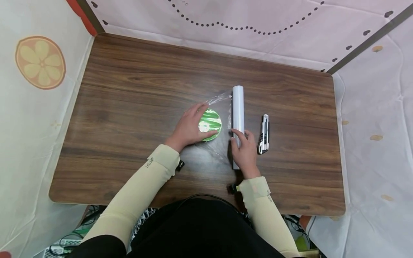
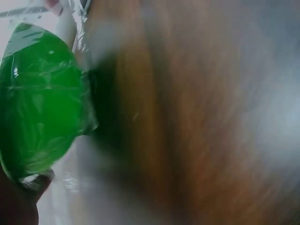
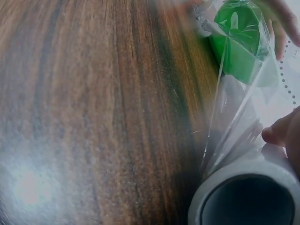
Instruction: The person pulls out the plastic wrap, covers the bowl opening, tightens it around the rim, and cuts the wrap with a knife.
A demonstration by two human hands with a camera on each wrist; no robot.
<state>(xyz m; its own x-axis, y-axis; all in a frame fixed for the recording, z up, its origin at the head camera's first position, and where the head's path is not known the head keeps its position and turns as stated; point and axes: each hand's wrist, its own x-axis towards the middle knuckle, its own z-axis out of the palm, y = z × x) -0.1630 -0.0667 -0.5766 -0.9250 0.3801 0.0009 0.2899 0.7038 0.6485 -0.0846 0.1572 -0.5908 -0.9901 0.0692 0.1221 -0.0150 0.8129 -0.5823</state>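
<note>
My left hand grips a round green bowl at its edge, with the thumb on the near side and the fingers on the far side. Shiny clear film covers the bowl and runs across to a roll of plastic wrap. In the left wrist view the bowl stands tilted, wrinkled film clinging to its side. My right hand holds the near half of the roll, thumb to the left. From the right wrist, the roll's hollow end shows, with film stretched from it to the bowl.
A box cutter lies on the wooden table, just right of the roll. Pale printed curtains enclose the table at the back and sides. Cables hang below the front edge.
</note>
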